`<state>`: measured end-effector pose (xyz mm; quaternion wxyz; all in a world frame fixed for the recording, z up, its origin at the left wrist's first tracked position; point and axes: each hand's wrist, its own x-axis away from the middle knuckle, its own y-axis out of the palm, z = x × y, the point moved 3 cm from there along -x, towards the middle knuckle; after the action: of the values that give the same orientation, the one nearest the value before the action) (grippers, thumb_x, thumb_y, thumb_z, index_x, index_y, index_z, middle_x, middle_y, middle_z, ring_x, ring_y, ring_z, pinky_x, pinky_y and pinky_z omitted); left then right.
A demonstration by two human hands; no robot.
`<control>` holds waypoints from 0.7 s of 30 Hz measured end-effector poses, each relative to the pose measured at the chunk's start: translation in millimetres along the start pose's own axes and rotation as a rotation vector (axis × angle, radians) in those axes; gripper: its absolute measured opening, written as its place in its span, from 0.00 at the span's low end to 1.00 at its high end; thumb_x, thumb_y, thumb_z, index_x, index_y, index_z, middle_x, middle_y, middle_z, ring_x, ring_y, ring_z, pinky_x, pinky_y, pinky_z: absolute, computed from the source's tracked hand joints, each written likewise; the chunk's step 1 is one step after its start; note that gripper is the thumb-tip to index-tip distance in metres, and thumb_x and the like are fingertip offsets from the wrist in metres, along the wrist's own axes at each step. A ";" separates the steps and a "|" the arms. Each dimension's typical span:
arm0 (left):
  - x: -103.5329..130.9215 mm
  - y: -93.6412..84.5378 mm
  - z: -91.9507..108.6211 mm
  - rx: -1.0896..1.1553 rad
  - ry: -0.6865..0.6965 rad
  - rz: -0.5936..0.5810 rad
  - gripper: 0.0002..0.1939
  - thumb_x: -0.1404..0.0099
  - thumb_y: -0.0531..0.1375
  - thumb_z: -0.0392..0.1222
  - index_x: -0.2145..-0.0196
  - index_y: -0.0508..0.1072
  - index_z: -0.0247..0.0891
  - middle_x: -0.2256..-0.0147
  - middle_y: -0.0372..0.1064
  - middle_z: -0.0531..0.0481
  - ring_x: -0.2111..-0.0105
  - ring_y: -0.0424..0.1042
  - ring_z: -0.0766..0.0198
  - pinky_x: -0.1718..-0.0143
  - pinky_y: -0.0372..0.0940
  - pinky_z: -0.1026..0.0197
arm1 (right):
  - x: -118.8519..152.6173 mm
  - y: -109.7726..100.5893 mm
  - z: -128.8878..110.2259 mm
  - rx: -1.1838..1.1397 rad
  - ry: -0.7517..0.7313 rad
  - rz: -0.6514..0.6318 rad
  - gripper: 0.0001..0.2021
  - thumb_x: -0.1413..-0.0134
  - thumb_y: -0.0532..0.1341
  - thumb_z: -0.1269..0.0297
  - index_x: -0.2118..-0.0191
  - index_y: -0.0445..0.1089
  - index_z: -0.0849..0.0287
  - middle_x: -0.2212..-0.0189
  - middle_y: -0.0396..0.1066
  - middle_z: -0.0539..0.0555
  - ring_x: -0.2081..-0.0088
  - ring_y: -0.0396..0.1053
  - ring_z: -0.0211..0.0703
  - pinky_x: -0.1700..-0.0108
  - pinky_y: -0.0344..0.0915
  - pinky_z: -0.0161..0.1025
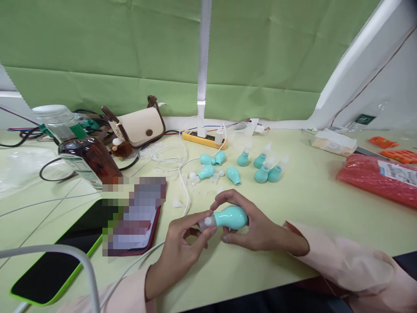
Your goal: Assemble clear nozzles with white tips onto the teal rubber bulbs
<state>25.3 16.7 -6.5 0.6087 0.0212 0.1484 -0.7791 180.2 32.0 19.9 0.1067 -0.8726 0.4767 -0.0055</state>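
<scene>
Just above the table's front part, I hold a turquoise squeeze bulb [233, 217], lying sideways. My left hand [185, 239] pinches the translucent collar [207, 222] at its narrow end between thumb and fingers. Around the round end of the bulb curl the fingers of my right hand [252, 228]. Beyond my hands lie several loose turquoise bulbs [233, 175], some without tips, among small clear pieces [216, 176]. Farther right, several bulbs with clear pointed tips [274, 173] stand upright. The kind looks like a nasal aspirator.
To the left are a red-cased phone [140, 226], a green-cased phone [61, 256] and a bottle of dark liquid [87, 158]. Behind them sit a cream handbag [140, 126] and a yellow power strip [192, 139] with white cables. A red package [374, 176] lies at right.
</scene>
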 end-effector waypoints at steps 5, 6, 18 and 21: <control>-1.5 0.9 7.2 -0.086 0.193 0.010 0.10 0.46 0.60 0.32 0.65 0.73 0.40 0.68 0.72 0.49 0.69 0.70 0.63 0.69 0.66 0.65 | -5.4 -8.6 1.2 -0.143 0.021 -0.040 0.18 0.59 0.63 0.64 0.61 0.58 0.58 0.63 0.64 0.54 0.73 0.65 0.32 0.72 0.65 0.33; -1.7 1.1 7.0 -0.097 0.199 0.024 0.10 0.46 0.60 0.32 0.65 0.73 0.40 0.68 0.72 0.49 0.68 0.70 0.63 0.68 0.67 0.65 | -6.0 -7.6 4.3 -0.167 0.066 -0.051 0.15 0.56 0.61 0.61 0.62 0.58 0.59 0.66 0.65 0.53 0.76 0.64 0.31 0.74 0.64 0.32; 0.6 -0.6 -3.7 -0.213 0.269 0.029 0.11 0.47 0.60 0.35 0.63 0.72 0.38 0.69 0.74 0.49 0.74 0.71 0.65 0.72 0.68 0.66 | -6.8 -7.9 8.6 0.043 0.285 0.021 0.14 0.52 0.56 0.54 0.75 0.58 0.61 0.81 0.56 0.46 0.80 0.56 0.30 0.82 0.51 0.26; -0.4 0.4 -0.9 -0.140 0.218 0.049 0.10 0.48 0.61 0.35 0.65 0.72 0.38 0.70 0.73 0.50 0.73 0.71 0.66 0.70 0.67 0.66 | -5.2 -4.6 8.2 0.007 0.297 0.000 0.15 0.51 0.54 0.52 0.74 0.58 0.60 0.81 0.56 0.46 0.80 0.56 0.30 0.83 0.50 0.26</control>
<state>25.6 17.2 -7.4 0.6079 0.0668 0.2671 -0.7448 182.1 40.2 13.3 0.0382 -0.8619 0.4870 -0.1361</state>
